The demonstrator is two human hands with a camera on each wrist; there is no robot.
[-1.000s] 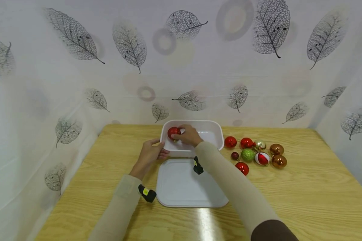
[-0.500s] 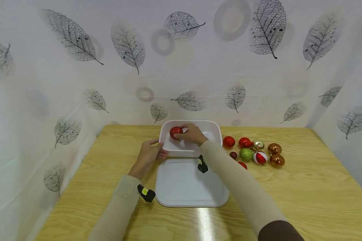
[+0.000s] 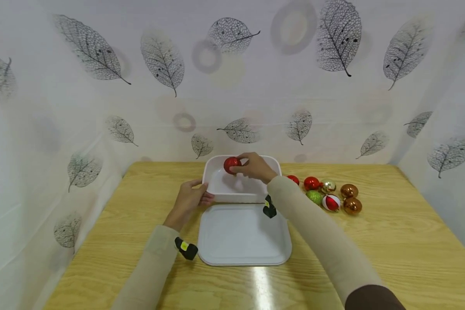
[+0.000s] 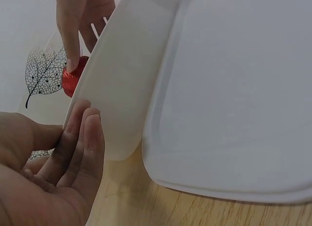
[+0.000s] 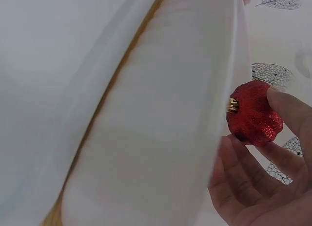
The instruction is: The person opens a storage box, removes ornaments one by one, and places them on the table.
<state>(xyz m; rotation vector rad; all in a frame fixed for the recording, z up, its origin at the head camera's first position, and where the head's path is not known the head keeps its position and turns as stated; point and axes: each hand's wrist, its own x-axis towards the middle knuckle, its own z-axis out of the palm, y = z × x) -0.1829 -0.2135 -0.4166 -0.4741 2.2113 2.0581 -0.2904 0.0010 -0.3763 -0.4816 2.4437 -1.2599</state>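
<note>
A red glittery Christmas bauble (image 3: pixel 231 165) is pinched between the thumb and fingers of my right hand (image 3: pixel 257 167), held over the white plastic box (image 3: pixel 232 198). In the right wrist view, the bauble (image 5: pixel 254 114) shows its ribbed body and gold cap close to the box's rim. My left hand (image 3: pixel 189 199) grips the box at its front left corner. Thumb inside the rim, fingers against the outer wall: that is how this hand (image 4: pixel 63 162) appears in the left wrist view. Just in front of the box lies a flat white lid (image 3: pixel 244 237).
Several baubles lie on the wooden table (image 3: pixel 391 241) right of the box, among them a red one (image 3: pixel 311 183), a gold one (image 3: pixel 328 186), a green one (image 3: pixel 314 197), a red-and-white one (image 3: pixel 331 202) and a copper one (image 3: pixel 352 206). My right forearm partly covers this group. Leaf-patterned cloth (image 3: pixel 201 99) stands behind.
My right hand has lifted the red bauble a little and moved it rightward over the box. The left hand has kept its grip on the corner.
</note>
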